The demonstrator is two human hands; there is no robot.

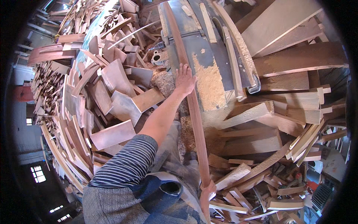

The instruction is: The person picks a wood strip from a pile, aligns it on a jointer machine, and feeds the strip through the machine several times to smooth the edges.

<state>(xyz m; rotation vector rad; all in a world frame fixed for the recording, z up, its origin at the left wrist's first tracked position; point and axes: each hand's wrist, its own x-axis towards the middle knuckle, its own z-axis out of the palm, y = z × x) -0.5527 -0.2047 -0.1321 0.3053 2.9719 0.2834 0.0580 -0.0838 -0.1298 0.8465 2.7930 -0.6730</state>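
Observation:
A long, narrow reddish-brown wooden plank [194,108] runs from the far end of a grey metal machine table [207,84] back toward my body. On top of it, near the table's close end, my left hand [185,79] lies flat with the fingers stretched forward. Lower down, beside my body, my right hand [208,190] is closed around the near end of the plank, its fingers partly hidden. Sawdust [209,80] coats part of the metal surface just right of the plank.
Wood offcuts [115,78] are heaped high along the left. More boards [253,140] and curved pieces crowd the right. A long strip [233,63] lies along the table's right side. A dark ribbed motor-like housing [323,195] stands at the lower right.

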